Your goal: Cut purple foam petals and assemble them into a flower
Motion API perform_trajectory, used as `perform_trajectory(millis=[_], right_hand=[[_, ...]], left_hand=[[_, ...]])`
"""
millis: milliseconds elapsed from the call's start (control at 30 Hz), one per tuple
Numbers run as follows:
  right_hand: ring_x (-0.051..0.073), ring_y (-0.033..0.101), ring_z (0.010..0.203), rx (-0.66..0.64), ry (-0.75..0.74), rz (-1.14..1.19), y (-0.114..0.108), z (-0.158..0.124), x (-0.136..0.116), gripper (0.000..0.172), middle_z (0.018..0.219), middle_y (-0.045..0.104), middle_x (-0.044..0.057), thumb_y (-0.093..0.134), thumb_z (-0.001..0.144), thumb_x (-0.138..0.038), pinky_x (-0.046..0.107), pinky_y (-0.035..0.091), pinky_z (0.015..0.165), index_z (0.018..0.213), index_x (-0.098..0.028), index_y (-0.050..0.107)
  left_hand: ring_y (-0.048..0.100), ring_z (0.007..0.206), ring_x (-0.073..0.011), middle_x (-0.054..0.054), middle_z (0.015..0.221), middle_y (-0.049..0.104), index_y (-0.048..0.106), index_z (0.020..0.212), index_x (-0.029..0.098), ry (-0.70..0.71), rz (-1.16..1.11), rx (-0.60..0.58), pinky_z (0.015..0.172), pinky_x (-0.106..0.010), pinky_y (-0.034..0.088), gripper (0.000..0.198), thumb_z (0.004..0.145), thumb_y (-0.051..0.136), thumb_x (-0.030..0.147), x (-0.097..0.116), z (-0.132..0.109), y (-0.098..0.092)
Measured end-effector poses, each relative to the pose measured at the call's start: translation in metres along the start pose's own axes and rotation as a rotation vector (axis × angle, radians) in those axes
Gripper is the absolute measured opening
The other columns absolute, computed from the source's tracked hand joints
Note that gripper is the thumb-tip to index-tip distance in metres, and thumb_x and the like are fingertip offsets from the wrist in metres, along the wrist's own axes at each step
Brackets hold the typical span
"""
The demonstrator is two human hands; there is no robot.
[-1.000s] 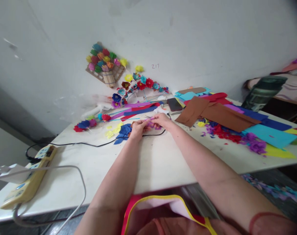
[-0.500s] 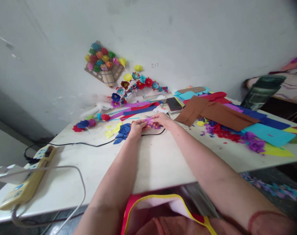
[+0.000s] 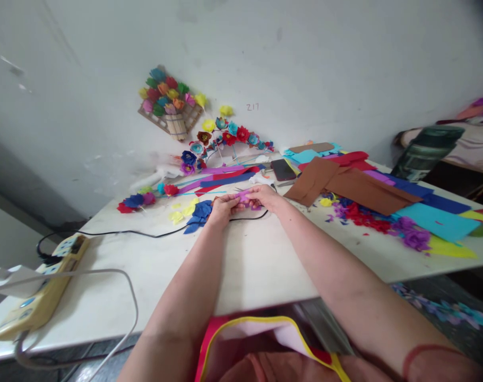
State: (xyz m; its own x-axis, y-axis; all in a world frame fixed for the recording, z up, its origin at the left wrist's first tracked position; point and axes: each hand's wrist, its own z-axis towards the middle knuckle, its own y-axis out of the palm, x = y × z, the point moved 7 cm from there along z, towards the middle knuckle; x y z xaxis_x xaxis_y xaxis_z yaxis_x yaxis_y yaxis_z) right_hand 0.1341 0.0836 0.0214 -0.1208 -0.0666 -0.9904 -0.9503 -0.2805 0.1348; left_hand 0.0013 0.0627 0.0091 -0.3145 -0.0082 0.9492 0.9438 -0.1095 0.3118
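Note:
Between my two hands, above the middle of the table, is a small piece of purple crepe paper (image 3: 243, 197). My left hand (image 3: 224, 207) pinches its left side, and my right hand (image 3: 263, 196) grips the right side, fingers curled. Much of the piece is hidden by the fingers. Just left of my left hand lie cut blue paper petals (image 3: 200, 213), with yellow paper petals (image 3: 184, 212) beyond them. A black cord (image 3: 154, 235) runs across the table and passes beneath my hands. Behind them lies a white glue gun (image 3: 261, 179).
Brown paper sheets (image 3: 361, 185) and colourful scraps (image 3: 371, 222) cover the right side, near a dark green bottle (image 3: 428, 154). A phone (image 3: 283, 170) and finished paper flowers (image 3: 228, 138) stand towards the wall. A power strip (image 3: 42, 297) with cables occupies the left edge.
Both hands keep hold of the purple paper in nearly the same place. The view has shifted only slightly; nothing else has visibly moved.

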Motion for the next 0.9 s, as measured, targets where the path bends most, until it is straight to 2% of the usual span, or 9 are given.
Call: perform_trajectory(millis=[300, 567, 900], right_hand=[[0.008, 0.054, 0.037, 0.002, 0.033, 0.029, -0.0007, -0.0018, 0.0016, 0.014, 0.049, 0.063, 0.001, 0.061, 0.074, 0.002, 0.015, 0.046, 0.037, 0.069, -0.011, 0.062], [0.009, 0.055, 0.038, -0.03, 0.012, 0.066, -0.0022, 0.0017, 0.004, 0.015, 0.053, 0.065, 0.001, 0.058, 0.077, 0.001, 0.016, 0.045, 0.037, 0.081, -0.011, 0.066], [0.009, 0.057, 0.042, -0.077, -0.023, 0.087, -0.0001, -0.0031, -0.0031, 0.017, 0.052, 0.064, 0.001, 0.056, 0.073, 0.003, 0.018, 0.047, 0.044, 0.076, -0.01, 0.067]], left_hand=[[0.062, 0.054, -0.0112, -0.003, 0.064, 0.067, 0.063, 0.071, 0.01, -0.01, -0.028, -0.014, 0.057, -0.023, 0.054, 0.022, 0.058, 0.08, 0.014, 0.0022, -0.0012, 0.0011], [0.062, 0.054, -0.0126, -0.004, 0.065, 0.068, 0.066, 0.079, 0.011, -0.021, -0.07, 0.008, 0.057, -0.026, 0.053, 0.021, 0.061, 0.076, 0.012, 0.0026, -0.002, 0.0003], [0.062, 0.057, -0.0139, -0.003, 0.066, 0.066, 0.067, 0.08, 0.012, 0.001, -0.116, -0.006, 0.062, -0.028, 0.053, 0.02, 0.061, 0.074, 0.011, 0.0033, -0.0013, -0.0009]])
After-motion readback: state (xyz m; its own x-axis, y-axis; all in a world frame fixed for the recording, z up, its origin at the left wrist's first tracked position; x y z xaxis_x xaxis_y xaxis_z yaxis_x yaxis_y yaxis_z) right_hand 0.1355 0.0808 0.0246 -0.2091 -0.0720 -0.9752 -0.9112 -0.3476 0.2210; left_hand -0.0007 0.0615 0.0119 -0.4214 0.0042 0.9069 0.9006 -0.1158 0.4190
